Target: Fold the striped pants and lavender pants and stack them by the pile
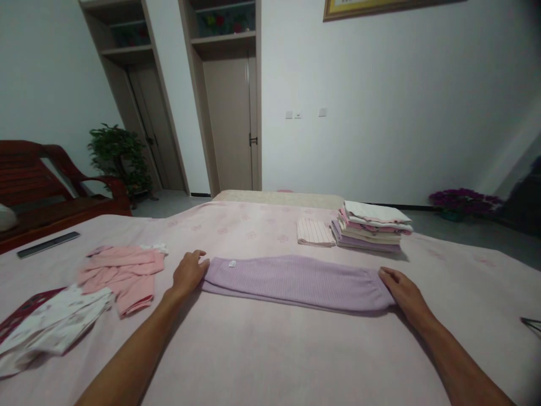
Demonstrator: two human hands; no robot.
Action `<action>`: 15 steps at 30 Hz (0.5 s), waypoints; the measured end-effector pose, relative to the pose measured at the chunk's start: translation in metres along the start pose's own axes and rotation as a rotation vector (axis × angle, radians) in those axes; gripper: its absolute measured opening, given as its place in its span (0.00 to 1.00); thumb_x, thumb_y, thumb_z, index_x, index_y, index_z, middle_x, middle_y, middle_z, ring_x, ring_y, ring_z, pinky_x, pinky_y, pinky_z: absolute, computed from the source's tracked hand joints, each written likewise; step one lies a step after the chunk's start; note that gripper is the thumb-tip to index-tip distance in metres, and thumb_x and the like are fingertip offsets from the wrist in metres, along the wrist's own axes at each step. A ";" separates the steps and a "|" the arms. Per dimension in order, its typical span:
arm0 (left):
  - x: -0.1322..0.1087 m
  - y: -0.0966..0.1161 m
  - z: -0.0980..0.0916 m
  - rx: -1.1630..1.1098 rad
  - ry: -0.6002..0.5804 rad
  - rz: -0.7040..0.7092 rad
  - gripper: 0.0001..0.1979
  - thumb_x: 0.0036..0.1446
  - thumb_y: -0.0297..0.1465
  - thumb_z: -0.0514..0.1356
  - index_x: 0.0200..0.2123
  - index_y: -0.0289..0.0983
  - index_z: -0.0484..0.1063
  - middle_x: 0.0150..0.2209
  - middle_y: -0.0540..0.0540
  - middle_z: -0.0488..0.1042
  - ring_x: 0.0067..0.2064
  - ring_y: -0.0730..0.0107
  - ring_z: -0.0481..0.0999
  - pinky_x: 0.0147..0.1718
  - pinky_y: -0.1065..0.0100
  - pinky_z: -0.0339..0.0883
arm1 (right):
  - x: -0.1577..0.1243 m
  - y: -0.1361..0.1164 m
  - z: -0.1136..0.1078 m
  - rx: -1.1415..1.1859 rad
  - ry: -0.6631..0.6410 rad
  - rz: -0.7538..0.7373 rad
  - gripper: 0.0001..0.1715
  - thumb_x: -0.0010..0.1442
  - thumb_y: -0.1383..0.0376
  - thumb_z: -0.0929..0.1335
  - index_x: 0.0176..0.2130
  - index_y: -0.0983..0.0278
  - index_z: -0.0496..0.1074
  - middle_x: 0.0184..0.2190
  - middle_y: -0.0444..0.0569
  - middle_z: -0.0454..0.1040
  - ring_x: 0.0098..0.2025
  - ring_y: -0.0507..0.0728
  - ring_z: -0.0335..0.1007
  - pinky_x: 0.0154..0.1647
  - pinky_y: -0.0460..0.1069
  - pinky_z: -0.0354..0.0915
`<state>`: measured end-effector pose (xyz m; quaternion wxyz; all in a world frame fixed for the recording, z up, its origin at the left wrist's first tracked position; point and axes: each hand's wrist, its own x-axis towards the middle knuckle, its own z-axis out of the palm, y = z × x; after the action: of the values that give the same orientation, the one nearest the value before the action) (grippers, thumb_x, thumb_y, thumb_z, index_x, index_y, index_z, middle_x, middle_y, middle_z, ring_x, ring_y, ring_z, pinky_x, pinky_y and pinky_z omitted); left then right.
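A pair of light purple ribbed pants [291,282], folded lengthwise into a long strip, lies across the pink bedspread [270,349] in front of me. My left hand [190,274] is closed on the end with the small white tag, its index finger partly raised. At the opposite, cuffed end, my right hand [399,290] pinches the fabric between thumb and fingers. The strip lies nearly flat between both hands, slightly lower on the right.
Beyond the pants stand a stack of folded clothes [372,228] and a striped folded cloth [315,232]. Crumpled pink clothing [122,270] and white patterned clothing [59,321] lie left. A dark flat bar [48,245] rests near the far left edge.
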<state>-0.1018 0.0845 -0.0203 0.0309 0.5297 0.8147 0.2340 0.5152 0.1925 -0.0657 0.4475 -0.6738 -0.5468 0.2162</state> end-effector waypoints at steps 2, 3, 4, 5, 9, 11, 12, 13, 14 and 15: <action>-0.009 -0.002 0.001 0.100 0.061 -0.007 0.21 0.65 0.42 0.46 0.46 0.38 0.73 0.48 0.37 0.76 0.49 0.54 0.76 0.43 0.62 0.66 | -0.003 0.012 -0.001 0.040 0.040 -0.007 0.31 0.56 0.46 0.66 0.48 0.65 0.75 0.46 0.59 0.80 0.48 0.66 0.76 0.54 0.58 0.67; -0.013 -0.002 0.000 0.145 0.053 -0.014 0.22 0.66 0.44 0.44 0.43 0.39 0.74 0.46 0.37 0.77 0.47 0.53 0.77 0.40 0.61 0.66 | -0.005 0.013 -0.001 0.044 0.050 -0.008 0.31 0.56 0.46 0.65 0.48 0.64 0.75 0.46 0.58 0.80 0.48 0.66 0.76 0.55 0.58 0.67; -0.017 -0.002 -0.001 0.178 0.022 -0.025 0.23 0.66 0.45 0.44 0.41 0.39 0.74 0.44 0.38 0.78 0.46 0.52 0.78 0.39 0.61 0.65 | -0.007 0.013 -0.001 0.032 0.050 -0.014 0.30 0.57 0.46 0.65 0.48 0.64 0.75 0.47 0.57 0.80 0.50 0.66 0.75 0.56 0.58 0.66; -0.019 -0.001 -0.002 0.192 -0.023 -0.035 0.24 0.66 0.47 0.43 0.39 0.39 0.74 0.43 0.38 0.78 0.44 0.51 0.78 0.37 0.61 0.65 | -0.009 0.011 -0.001 0.007 0.046 -0.025 0.29 0.57 0.46 0.64 0.47 0.63 0.76 0.48 0.57 0.79 0.51 0.66 0.74 0.57 0.58 0.64; -0.024 0.004 -0.003 0.153 -0.112 -0.019 0.23 0.63 0.50 0.48 0.35 0.39 0.73 0.39 0.39 0.80 0.41 0.52 0.78 0.34 0.63 0.61 | -0.016 0.001 0.000 -0.090 -0.014 -0.068 0.28 0.60 0.46 0.63 0.48 0.62 0.75 0.51 0.55 0.77 0.55 0.66 0.71 0.60 0.58 0.61; -0.022 0.004 -0.003 0.078 -0.113 -0.007 0.20 0.61 0.48 0.51 0.32 0.39 0.72 0.36 0.41 0.80 0.38 0.54 0.78 0.32 0.65 0.59 | -0.019 -0.003 0.000 -0.096 -0.038 -0.087 0.28 0.60 0.46 0.62 0.48 0.62 0.75 0.51 0.55 0.77 0.54 0.66 0.71 0.59 0.58 0.62; -0.021 0.003 -0.003 0.040 -0.109 -0.011 0.19 0.61 0.47 0.52 0.32 0.39 0.72 0.35 0.42 0.80 0.37 0.56 0.78 0.32 0.65 0.59 | -0.022 -0.005 -0.001 -0.097 -0.038 -0.101 0.28 0.60 0.46 0.62 0.49 0.62 0.74 0.51 0.55 0.77 0.54 0.66 0.71 0.58 0.58 0.62; -0.019 0.001 -0.003 0.006 -0.103 -0.017 0.18 0.61 0.46 0.52 0.32 0.39 0.71 0.34 0.43 0.79 0.36 0.58 0.77 0.31 0.66 0.58 | -0.024 -0.007 -0.002 -0.103 -0.030 -0.119 0.29 0.60 0.46 0.62 0.49 0.62 0.74 0.51 0.55 0.77 0.54 0.66 0.71 0.58 0.58 0.63; -0.018 -0.002 -0.004 -0.019 -0.096 -0.024 0.17 0.61 0.45 0.52 0.32 0.39 0.71 0.33 0.44 0.79 0.36 0.60 0.77 0.31 0.67 0.58 | -0.026 -0.010 -0.002 -0.124 -0.019 -0.143 0.29 0.60 0.46 0.62 0.49 0.62 0.74 0.51 0.55 0.77 0.53 0.66 0.71 0.57 0.57 0.63; -0.017 -0.005 -0.004 -0.034 -0.090 -0.033 0.17 0.62 0.44 0.51 0.33 0.39 0.71 0.33 0.44 0.79 0.35 0.61 0.77 0.31 0.67 0.58 | -0.029 -0.014 -0.004 -0.163 -0.009 -0.170 0.30 0.60 0.46 0.62 0.50 0.63 0.74 0.51 0.56 0.76 0.53 0.66 0.72 0.56 0.57 0.64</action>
<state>-0.0997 0.0667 -0.0220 0.0803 0.5256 0.8170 0.2234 0.5016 0.1639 -0.0583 0.4053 -0.6583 -0.6198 0.1353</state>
